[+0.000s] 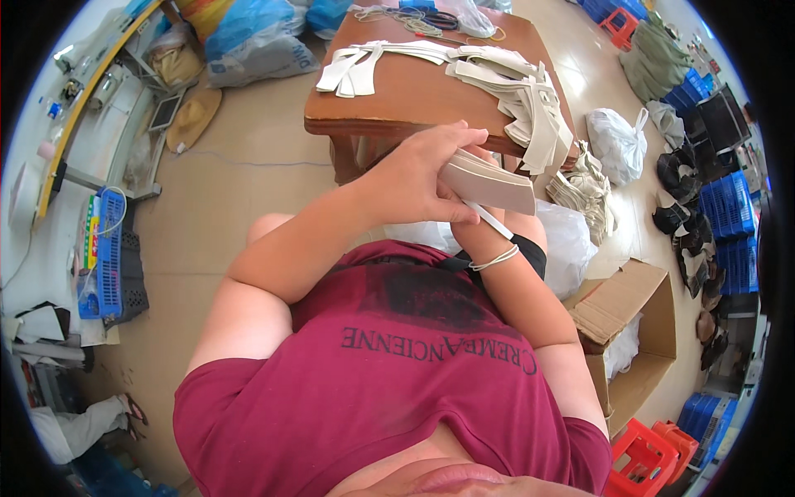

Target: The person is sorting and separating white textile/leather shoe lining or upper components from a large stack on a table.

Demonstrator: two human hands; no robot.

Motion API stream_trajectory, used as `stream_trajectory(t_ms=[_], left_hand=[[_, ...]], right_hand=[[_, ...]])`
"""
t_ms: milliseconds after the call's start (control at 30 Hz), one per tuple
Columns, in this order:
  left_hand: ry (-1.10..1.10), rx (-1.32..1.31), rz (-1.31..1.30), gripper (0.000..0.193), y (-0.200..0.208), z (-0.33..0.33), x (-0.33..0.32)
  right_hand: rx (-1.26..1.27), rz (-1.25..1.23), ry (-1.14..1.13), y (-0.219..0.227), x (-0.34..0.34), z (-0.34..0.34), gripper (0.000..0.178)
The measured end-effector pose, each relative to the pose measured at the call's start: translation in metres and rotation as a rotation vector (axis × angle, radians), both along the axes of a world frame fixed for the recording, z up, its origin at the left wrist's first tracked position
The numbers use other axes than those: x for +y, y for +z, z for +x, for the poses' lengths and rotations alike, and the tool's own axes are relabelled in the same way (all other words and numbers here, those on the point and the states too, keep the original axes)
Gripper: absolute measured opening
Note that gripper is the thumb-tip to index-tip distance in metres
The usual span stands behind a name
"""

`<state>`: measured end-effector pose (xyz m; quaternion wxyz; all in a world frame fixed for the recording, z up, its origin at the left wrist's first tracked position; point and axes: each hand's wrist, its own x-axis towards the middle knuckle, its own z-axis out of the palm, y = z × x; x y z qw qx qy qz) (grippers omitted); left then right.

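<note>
My left hand is closed around a thick stack of off-white, slightly curved strips, its thumb below and its fingers along the top. The strips look like cut flat pieces; their material I cannot tell. My right hand comes up from beneath and holds the stack from behind, most of its fingers hidden by it. A narrow white strip slants out between the stack and my right palm. Around my right wrist lie thin white bands. Both hands are in front of the brown table's near edge.
More strips lie in a fan and in a long pile hanging over the table's right edge. Scissors and cord lie at the back. At right are a loose strip heap, plastic bags and a cardboard box.
</note>
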<state>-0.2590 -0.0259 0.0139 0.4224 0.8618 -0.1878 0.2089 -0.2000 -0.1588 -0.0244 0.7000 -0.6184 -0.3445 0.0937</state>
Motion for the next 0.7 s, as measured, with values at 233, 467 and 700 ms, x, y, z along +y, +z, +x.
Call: stream_trajectory(t_ms=[233,467,700], left_hand=[[-0.045,-0.105,-0.086,0.059,-0.012,0.002,0.001],[-0.383,0.062,-0.327,0.038,-0.008,0.013,0.021],[-0.334,0.103,-0.103,0.038,-0.013,0.007,0.021]], right_hand=[[-0.084,-0.112,-0.061,-0.022,-0.002,0.014,0.036],[-0.761,-0.225,-0.117,-0.012,-0.008,0.01,0.03],[-0.546,-0.036,-0.056,-0.014,0.003,0.008,0.026]])
